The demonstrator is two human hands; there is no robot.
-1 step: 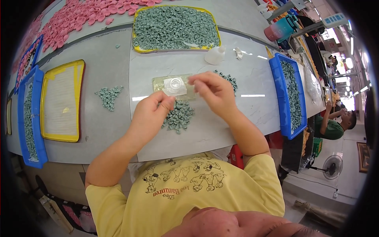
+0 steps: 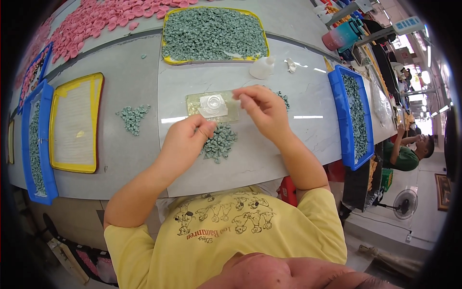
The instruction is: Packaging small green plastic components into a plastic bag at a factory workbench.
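My left hand (image 2: 185, 139) is closed in a pinch at the near left edge of a pile of small grey-green pieces (image 2: 221, 143). Whatever it grips is too small to make out. Higher and to the right, my right hand (image 2: 264, 110) is also pinched, thumb against fingers, and its contents cannot be seen. Between and beyond the hands lies a flat greenish slab (image 2: 193, 102). A white paper square (image 2: 220, 111) rests on it, bearing a small round clear dish (image 2: 212, 102). Behind my right hand, a second group of green pieces (image 2: 285, 98) is partly hidden.
A yellow-rimmed tray (image 2: 166, 54) full of green pieces stands at the back, with a white squeeze bottle (image 2: 262, 68) beside it. Blue bins (image 2: 340, 115) flank the table. An upright-looking yellow-framed tray (image 2: 54, 125) and a loose green cluster (image 2: 133, 119) are left. Pink pieces (image 2: 110, 17) lie far left.
My left hand has shifted slightly right and toward me. My right hand has moved a little right, away from the dish, covering more of the group behind it.
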